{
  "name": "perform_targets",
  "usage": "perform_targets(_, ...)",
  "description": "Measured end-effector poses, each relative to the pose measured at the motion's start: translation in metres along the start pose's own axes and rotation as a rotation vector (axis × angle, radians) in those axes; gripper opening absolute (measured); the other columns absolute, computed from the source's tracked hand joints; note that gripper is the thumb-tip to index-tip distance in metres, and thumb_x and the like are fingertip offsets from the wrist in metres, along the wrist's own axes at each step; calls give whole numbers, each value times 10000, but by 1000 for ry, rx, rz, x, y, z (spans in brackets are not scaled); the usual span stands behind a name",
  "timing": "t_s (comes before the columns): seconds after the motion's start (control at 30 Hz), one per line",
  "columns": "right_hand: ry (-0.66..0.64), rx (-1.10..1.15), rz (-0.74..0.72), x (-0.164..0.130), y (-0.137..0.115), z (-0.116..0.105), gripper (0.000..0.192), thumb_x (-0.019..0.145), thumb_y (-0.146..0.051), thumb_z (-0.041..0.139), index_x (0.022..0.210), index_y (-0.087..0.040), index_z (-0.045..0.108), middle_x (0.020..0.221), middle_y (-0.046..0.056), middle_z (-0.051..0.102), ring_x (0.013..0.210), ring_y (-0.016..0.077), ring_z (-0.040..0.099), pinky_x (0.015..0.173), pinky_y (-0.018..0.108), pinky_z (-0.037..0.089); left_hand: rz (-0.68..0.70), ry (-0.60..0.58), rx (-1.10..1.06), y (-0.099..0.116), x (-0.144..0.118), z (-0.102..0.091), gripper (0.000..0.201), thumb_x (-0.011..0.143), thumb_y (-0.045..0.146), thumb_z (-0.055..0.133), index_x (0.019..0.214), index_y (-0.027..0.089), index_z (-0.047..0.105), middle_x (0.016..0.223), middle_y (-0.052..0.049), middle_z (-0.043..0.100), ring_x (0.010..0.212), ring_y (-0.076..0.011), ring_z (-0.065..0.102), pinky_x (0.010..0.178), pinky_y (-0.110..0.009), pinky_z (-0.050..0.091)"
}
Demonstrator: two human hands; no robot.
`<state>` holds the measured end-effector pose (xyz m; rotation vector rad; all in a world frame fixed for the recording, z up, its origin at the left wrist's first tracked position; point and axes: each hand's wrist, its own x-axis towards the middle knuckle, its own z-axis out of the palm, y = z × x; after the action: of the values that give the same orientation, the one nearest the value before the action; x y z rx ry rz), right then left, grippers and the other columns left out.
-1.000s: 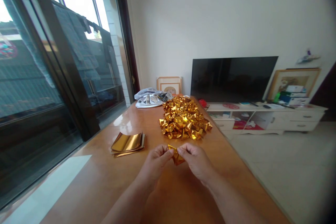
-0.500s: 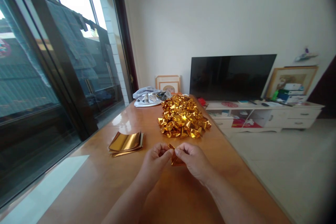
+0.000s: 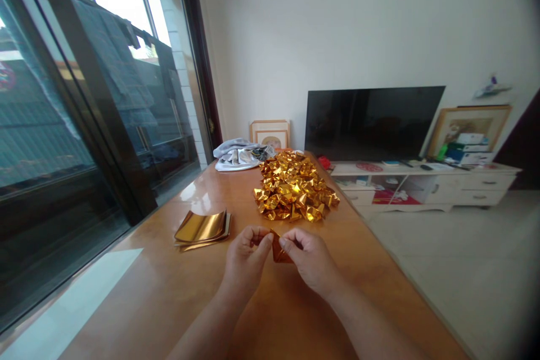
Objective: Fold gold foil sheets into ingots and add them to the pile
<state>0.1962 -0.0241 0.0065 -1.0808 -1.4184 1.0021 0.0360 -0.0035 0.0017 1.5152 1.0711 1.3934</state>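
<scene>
Head view, hands: the left hand (image 3: pixel 244 256) and the right hand (image 3: pixel 310 259) meet at the lower middle of the frame, knuckles up, forearms running in from the bottom edge.
Head view, left hand: thumb and forefinger are pinched on the left edge of a small gold foil piece (image 3: pixel 279 250); the other fingers are curled in.
Head view, right hand: thumb and forefinger are pinched on the right edge of the same gold foil piece; the remaining fingers are folded under.
Head view, held piece: it sits between the two hands just above the worktop (image 3: pixel 169 304), with a pointed corner up; much of it is hidden by the fingers, so its fold cannot be told.
Head view, foil pile (image 3: pixel 295 187): a heap of crumpled, shiny gold folded pieces lies at the centre of the frame, just beyond the hands and apart from them.
Head view, flat sheets (image 3: pixel 203 228): a small stack of smooth gold sheets lies left of centre, near the left hand but not touching it; its edges curl up slightly.
Head view, cloth (image 3: pixel 238 156): a grey and white bundle rests at the far end of the worktop, just left of the foil pile.
Head view, worktop: glossy brown wood, running from the bottom of the frame up to the centre.
Head view, surroundings: a dark glass sliding door (image 3: pixel 84 124) fills the left side; a black television (image 3: pixel 371 122) stands on a white low cabinet (image 3: pixel 464 191) at the right middle.
</scene>
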Motion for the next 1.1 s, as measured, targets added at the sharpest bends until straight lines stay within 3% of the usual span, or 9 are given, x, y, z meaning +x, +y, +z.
perform_targets(0.5,26,-89,-52,-3,5,8,269,902,-415,588,761,-197,657,737,32,699,680,171,621,652,284,500,5,55,117,0,1,-2,186,809,352,701,779,174,657,735,-19,656,690,-162,578,648,-257,426)
perform_targets(0.77,3,-142,-88,-2,7,7,234,926,-346,558,794,-194,679,756,22,707,693,155,631,656,261,475,-201,-79,-213,12,-1,-3,181,811,317,678,746,172,591,702,22,546,677,-121,454,657,-238,373)
perform_targets(0.97,-25,-188,-93,-3,4,6,210,921,-290,551,778,-187,666,743,5,685,679,141,616,628,242,444,-229,-71,-237,7,2,-5,329,818,358,693,620,173,505,623,43,424,619,-109,329,601,-247,298)
perform_targets(1.1,-23,-183,-81,-2,3,6,218,915,-304,556,761,-180,647,720,-5,651,672,137,578,623,241,425,-252,-141,-308,5,2,-5,360,843,387,667,610,175,492,610,40,418,607,-111,339,598,-256,296)
